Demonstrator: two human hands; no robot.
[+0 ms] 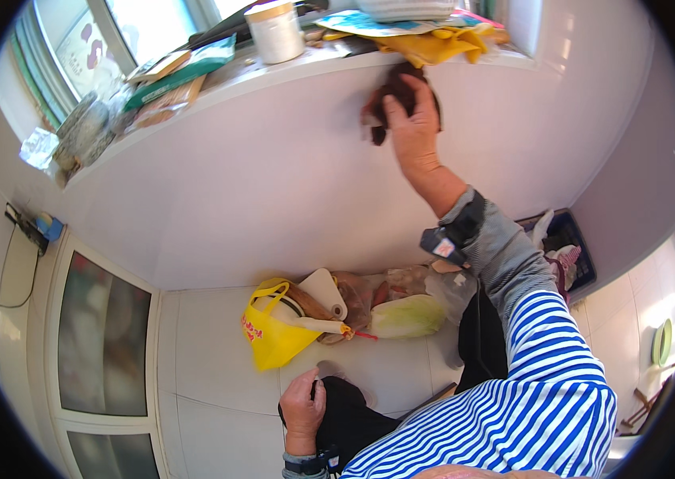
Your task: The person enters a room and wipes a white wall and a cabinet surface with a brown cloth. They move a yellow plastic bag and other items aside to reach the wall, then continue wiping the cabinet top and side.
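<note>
My right hand (418,129) is stretched up to the pale wall panel (265,179), just under the windowsill. Bunched in its fingers is a dark brown cloth (398,90), pressed against the wall, with a loose end hanging to the left. Right above the cloth, a yellow rubber glove (442,45) droops over the sill's edge. My left hand (303,400) is low, with curled fingers, at my black-trousered knee (346,407); I see no object in it.
The windowsill (224,90) carries a white jar (276,33), packets and stones (83,129). On the floor along the wall lie a yellow bag (280,338), a Chinese cabbage (407,316) and plastic bags. A dark crate (583,251) stands right; a glass-paneled door (104,335) is left.
</note>
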